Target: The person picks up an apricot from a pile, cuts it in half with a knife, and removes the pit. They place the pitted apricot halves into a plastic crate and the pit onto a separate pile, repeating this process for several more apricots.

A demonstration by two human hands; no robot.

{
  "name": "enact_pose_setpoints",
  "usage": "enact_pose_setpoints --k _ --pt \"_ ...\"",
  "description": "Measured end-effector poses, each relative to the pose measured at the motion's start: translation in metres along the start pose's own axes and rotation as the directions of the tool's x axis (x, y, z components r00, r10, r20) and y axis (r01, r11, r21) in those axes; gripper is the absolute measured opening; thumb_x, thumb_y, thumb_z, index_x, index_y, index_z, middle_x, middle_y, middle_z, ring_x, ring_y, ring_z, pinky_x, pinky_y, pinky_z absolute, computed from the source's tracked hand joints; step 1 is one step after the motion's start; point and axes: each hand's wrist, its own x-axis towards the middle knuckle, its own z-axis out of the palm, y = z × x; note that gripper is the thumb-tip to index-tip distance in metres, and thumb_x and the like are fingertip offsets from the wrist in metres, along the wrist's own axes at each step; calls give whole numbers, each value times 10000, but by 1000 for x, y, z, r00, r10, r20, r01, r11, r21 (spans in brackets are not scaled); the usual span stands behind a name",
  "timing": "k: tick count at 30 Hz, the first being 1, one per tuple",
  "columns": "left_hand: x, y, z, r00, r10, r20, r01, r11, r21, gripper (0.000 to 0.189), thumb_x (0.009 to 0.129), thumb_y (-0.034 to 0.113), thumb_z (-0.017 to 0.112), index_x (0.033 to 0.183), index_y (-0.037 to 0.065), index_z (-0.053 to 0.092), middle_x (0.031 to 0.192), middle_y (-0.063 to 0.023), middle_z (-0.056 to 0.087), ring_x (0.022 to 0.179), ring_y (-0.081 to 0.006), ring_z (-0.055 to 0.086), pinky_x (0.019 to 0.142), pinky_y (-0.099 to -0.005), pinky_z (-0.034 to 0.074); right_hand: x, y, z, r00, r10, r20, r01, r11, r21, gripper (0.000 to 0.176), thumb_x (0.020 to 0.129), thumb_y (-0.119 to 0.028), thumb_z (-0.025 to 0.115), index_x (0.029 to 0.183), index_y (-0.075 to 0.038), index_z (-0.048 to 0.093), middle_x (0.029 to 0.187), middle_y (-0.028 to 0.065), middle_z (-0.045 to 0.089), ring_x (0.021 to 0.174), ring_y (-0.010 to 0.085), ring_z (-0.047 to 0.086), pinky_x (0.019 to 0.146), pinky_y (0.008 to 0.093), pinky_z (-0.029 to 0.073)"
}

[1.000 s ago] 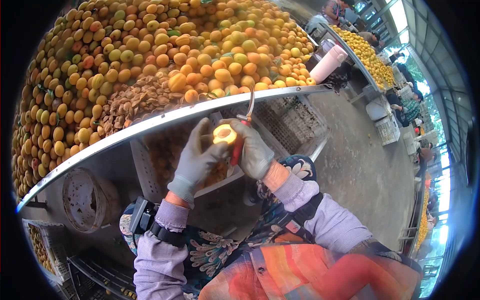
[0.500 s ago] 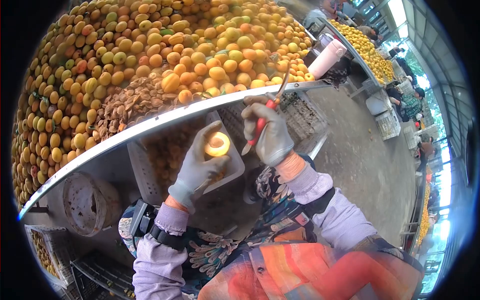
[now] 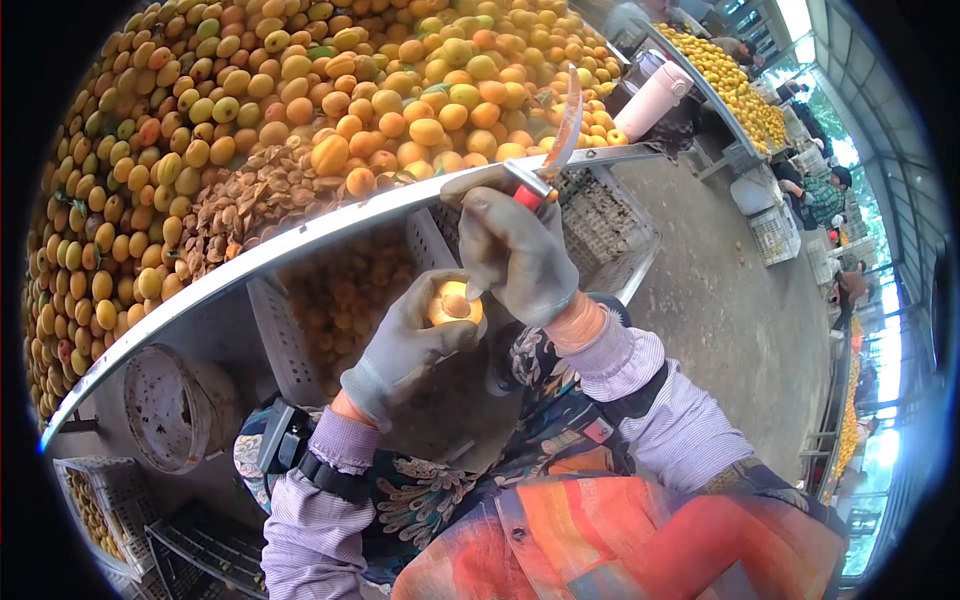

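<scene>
My left hand (image 3: 405, 345), in a grey glove, is closed around a halved apricot (image 3: 455, 304) with its cut face up and the brown pit in the middle. Close above it, my gloved right hand (image 3: 515, 240) grips a knife with a red handle (image 3: 529, 197); its curved blade (image 3: 567, 125) points up and away. The lower end of the tool, near the fruit, is mostly hidden by my fingers. Beyond the hands, a heap of brown pits (image 3: 262, 200) lies against the whole apricots (image 3: 430, 105) on the metal-edged table (image 3: 290, 240).
Below the table edge stand a crate of apricot pieces (image 3: 345, 300), a stained white bucket (image 3: 165, 410) and an empty-looking crate (image 3: 605, 225). A pink bottle (image 3: 653, 102) stands at the table's right end. Other people work at the far right, one in a green shirt (image 3: 824, 200).
My right hand has moved down and left to the fruit, and the knife has turned, with its blade higher. My left hand has shifted slightly right and down with the apricot.
</scene>
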Motion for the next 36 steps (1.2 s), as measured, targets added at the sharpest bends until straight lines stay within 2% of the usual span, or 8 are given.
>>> enact_pose_setpoints --k 7,10,19,21,22,23,25,36 --pt "-1 -2 1 995 2 -95 -8 998 -65 468 804 24 682 1223 16 475 1054 -33 550 916 -96 560 779 -223 496 0 16 9 995 -97 -17 88 957 -276 122 900 -100 547 889 -25 643 552 -24 493 447 34 416 405 207 305" --pt "-2 0 3 995 34 -97 -39 998 -52 481 803 16 670 1239 12 467 1046 -30 543 887 -93 552 773 -215 488 17 26 -6 947 200 -251 -118 944 307 174 968 -227 469 1019 -70 524 543 -81 197 409 49 174 398 221 164" --pt "3 -19 4 990 115 -81 -107 989 103 438 842 -3 590 1257 33 455 1024 -29 517 827 -70 511 716 -200 457 15 33 -18 878 376 -295 -188 839 510 131 961 -208 494 973 -94 558 526 -92 211 396 43 175 393 213 166" --pt "3 -20 3 992 70 -101 -63 996 69 437 849 -2 584 1262 36 447 1018 -30 517 813 -72 513 702 -206 460 6 25 0 937 192 -290 -166 980 113 128 958 -205 501 985 -94 558 525 -92 225 393 45 182 388 218 173" --pt "4 -20 4 993 25 -115 -21 999 31 435 856 -1 578 1266 39 439 1012 -31 518 800 -75 515 687 -212 463 1 16 15 942 120 -314 -128 992 -4 312 898 -247 576 625 -209 432 464 -82 286 364 70 209 380 258 159" --pt "4 -18 6 994 20 -109 -17 999 35 435 856 -1 578 1266 39 439 1012 -31 518 800 -75 515 687 -212 463 5 18 7 940 117 -320 -124 992 0 312 898 -247 576 625 -209 432 464 -82 286 364 70 209 380 258 159" --pt "2 -12 9 994 59 -90 -65 996 -68 429 862 -5 572 1264 40 429 997 -36 519 769 -79 522 659 -212 469 17 32 -18 924 280 -262 -164 907 388 334 891 -246 579 617 -212 391 475 -85 280 378 69 203 394 261 163" --pt "7 -23 5 948 283 -145 -186 863 469 370 874 5 563 1229 49 467 989 -56 578 828 -96 554 728 -241 479 18 50 -28 869 420 -262 -212 793 571 159 875 -213 603 760 -224 493 523 -97 263 423 62 230 411 243 196"
